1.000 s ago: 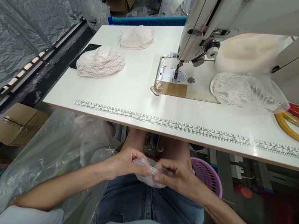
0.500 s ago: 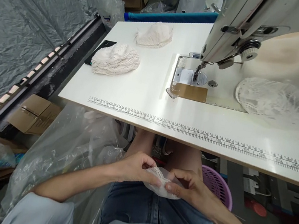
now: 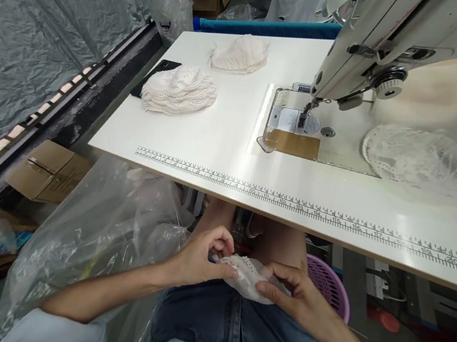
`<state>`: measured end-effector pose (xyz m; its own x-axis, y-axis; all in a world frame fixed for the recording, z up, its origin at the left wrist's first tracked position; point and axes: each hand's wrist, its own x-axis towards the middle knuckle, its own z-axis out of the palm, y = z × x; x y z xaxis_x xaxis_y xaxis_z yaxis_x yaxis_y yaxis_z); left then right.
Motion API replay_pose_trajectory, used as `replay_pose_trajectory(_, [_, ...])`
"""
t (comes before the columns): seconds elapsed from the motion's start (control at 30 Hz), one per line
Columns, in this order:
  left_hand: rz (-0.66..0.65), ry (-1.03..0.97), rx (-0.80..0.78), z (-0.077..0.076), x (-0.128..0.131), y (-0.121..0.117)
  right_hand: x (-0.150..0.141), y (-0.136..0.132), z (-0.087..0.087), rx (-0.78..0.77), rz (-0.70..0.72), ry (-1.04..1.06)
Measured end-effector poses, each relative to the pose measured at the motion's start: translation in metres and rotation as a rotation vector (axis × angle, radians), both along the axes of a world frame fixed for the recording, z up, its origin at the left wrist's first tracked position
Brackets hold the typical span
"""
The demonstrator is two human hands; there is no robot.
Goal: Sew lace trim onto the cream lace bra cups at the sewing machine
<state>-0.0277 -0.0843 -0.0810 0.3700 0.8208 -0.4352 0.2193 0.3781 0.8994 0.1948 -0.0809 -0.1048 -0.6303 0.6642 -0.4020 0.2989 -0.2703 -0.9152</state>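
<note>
Over my lap, below the table edge, both hands pinch one small white lace piece (image 3: 246, 275). My left hand (image 3: 201, 256) grips its left side with thumb and fingers. My right hand (image 3: 293, 291) holds its right side, thumb on top. The lace rests above my blue jeans (image 3: 229, 323). On the white table (image 3: 224, 141) above stands the sewing machine (image 3: 390, 40), its needle and presser foot (image 3: 303, 116) over the metal plate.
A stack of white lace pieces (image 3: 179, 89) and a second smaller pile (image 3: 240, 54) lie at the table's left. A clear bag of lace (image 3: 427, 157) sits at the right. A large clear plastic bag (image 3: 100, 231) hangs beside my left knee; a purple basket (image 3: 330, 281) stands under the table.
The view swung to the left, pushing the scissors out of sight. My hands stay on the lace piece in my lap, fingers shifting slightly along its edge.
</note>
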Motion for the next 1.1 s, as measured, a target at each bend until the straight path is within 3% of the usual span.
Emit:
replay_pose_trajectory(0.6, [0.000,0.059,0.226,0.0015,0.0017,-0.0058,-0.0041,-0.0021,-0.0008,0.082,-0.051,-0.034])
replay_pose_trajectory(1.1, [0.077,0.108,0.050,0.0001,0.0012,-0.0023,-0.0024,-0.0039,-0.0054,0.031,-0.001,-0.005])
